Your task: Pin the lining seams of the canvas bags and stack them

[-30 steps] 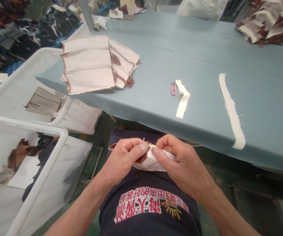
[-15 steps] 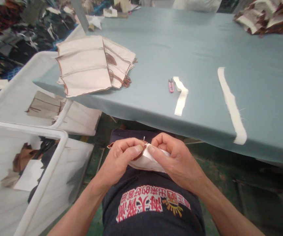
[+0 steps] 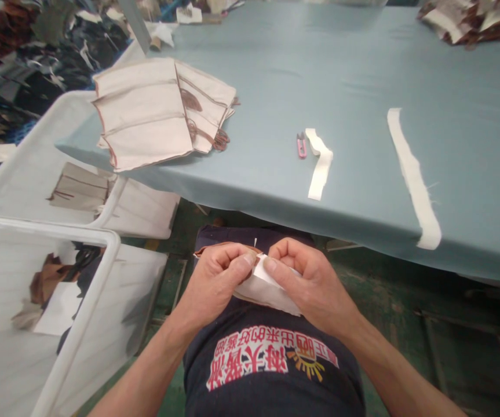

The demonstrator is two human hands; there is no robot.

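Both hands meet over my lap, below the table's front edge. My left hand (image 3: 215, 281) and my right hand (image 3: 308, 284) pinch a small cream fabric piece with brown trim (image 3: 263, 291), thumbs pressed on its top edge. A short white thread end sticks up between them. On the blue-grey table (image 3: 362, 75) lie a stack of cream fabric pieces with brown trim (image 3: 154, 113), pink thread snips (image 3: 301, 145), a short white strip (image 3: 320, 164) and a long white strip (image 3: 412, 174).
Two white plastic bins stand at the left: the far bin (image 3: 36, 150) holds folded cream pieces, the near bin (image 3: 80, 301) holds brown and white scraps. Patterned brown fabric (image 3: 471, 17) lies at the table's far right. Dark fabric piles fill the far left.
The hands have stayed together on the fabric piece, shifting it slightly. The view has tilted down a little, so the table objects appear higher.
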